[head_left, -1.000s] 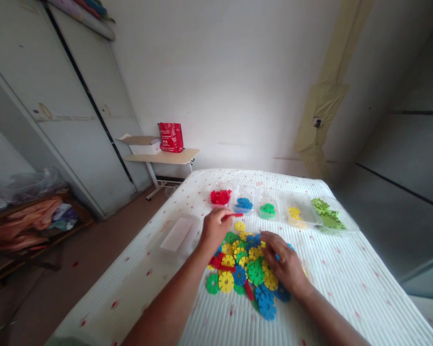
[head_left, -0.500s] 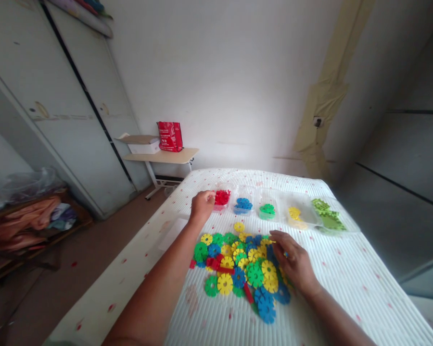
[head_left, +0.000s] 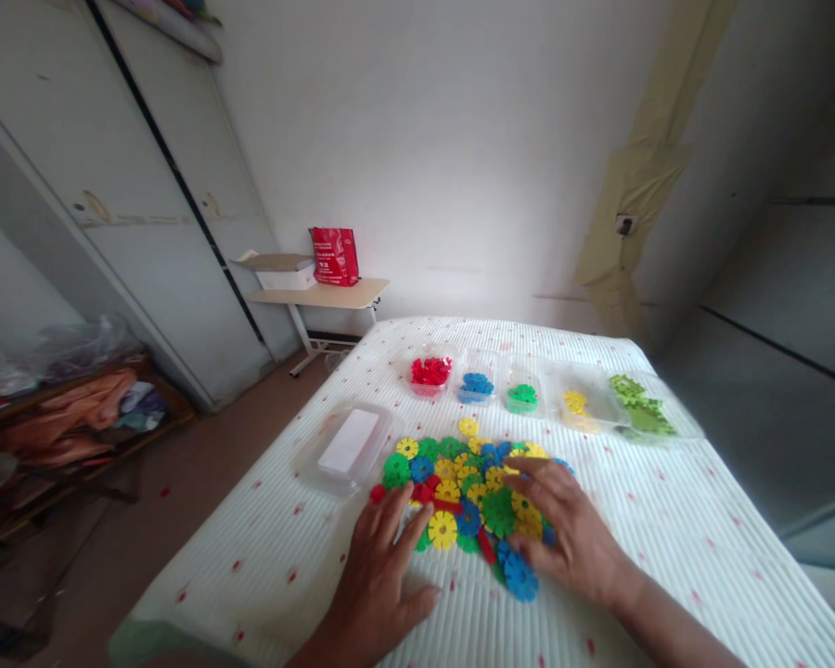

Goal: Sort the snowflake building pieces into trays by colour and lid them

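A loose pile of toothed plastic discs in yellow, green and blue lies on the bed, among them a yellow disc (head_left: 443,530) and a blue disc (head_left: 520,576). Red pieces (head_left: 448,506) are mixed in. My left hand (head_left: 382,566) reaches the pile's near left edge with fingers spread, close to the red pieces. Over the right side of the pile is my right hand (head_left: 563,529), its fingers apart and touching or just above a green disc (head_left: 499,512). I see nothing held in either hand.
Clear tubs stand in a row behind the pile: red pieces (head_left: 430,371), blue discs (head_left: 476,386), green discs (head_left: 522,397), yellow discs (head_left: 574,402), light green pieces (head_left: 641,408). A lidded clear box (head_left: 313,464) sits at left. A side table (head_left: 340,295) holds a red bag (head_left: 335,256).
My left hand has come back from the tub of red pieces to the pile's near left edge, and its fingers have opened. My right hand has shifted onto the discs and spread.
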`<state>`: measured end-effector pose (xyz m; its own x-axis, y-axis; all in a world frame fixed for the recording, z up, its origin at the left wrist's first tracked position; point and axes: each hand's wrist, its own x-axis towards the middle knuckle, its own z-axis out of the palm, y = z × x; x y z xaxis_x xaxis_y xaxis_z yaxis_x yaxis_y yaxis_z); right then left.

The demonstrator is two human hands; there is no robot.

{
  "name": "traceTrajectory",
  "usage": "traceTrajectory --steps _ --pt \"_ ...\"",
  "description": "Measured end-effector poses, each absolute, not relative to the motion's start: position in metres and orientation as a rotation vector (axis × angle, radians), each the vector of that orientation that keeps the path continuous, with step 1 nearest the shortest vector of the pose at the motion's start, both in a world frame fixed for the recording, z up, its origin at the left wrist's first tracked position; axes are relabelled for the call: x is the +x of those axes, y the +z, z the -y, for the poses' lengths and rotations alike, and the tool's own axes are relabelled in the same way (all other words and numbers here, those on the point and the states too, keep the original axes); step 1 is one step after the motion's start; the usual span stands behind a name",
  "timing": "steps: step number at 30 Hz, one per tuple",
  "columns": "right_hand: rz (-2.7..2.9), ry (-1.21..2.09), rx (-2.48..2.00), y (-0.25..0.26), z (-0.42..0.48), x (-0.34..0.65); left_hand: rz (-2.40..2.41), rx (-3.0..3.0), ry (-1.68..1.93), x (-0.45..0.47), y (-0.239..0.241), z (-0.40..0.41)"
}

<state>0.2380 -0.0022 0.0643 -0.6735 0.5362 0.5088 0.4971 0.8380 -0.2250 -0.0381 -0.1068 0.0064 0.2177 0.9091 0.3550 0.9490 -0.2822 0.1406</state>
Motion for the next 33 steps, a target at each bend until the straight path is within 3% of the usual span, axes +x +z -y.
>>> traceTrajectory --steps 9,21,33 --pt "2.686 -0.098 -0.667 0.026 0.018 0.232 1.844 -2.398 -0.711 -0.019 0.005 0.091" --pt "2.496 -0.160 -0.850 0.030 -0.007 0.228 1.823 -2.194 -0.990 -0.013 0.016 0.084" --pt "2.445 -0.180 -0.684 0.040 0.010 0.229 1.913 -2.016 -0.898 -0.020 0.006 0.090"
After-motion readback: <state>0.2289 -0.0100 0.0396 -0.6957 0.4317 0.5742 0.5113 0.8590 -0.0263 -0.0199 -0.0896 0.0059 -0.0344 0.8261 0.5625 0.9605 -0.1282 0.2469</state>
